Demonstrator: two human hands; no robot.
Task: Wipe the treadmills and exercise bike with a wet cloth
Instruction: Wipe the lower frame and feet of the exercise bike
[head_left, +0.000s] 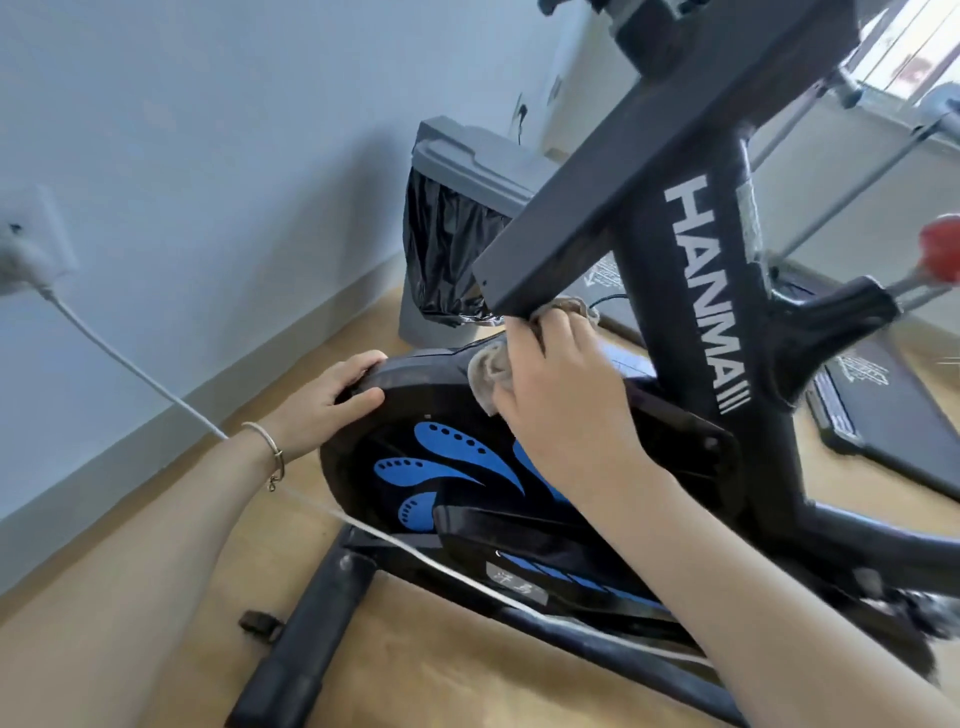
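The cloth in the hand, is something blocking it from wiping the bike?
Nothing visible does. The right hand grips the cloth and holds it against the bike's black wheel cover, just under the frame bar. The left hand holds the cover's edge, off to the side.

Frame bar (587, 218) low over flywheel cover (415, 415)

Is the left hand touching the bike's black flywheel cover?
Touching: the head view shows the left hand with its fingers curled over the flywheel cover rim.
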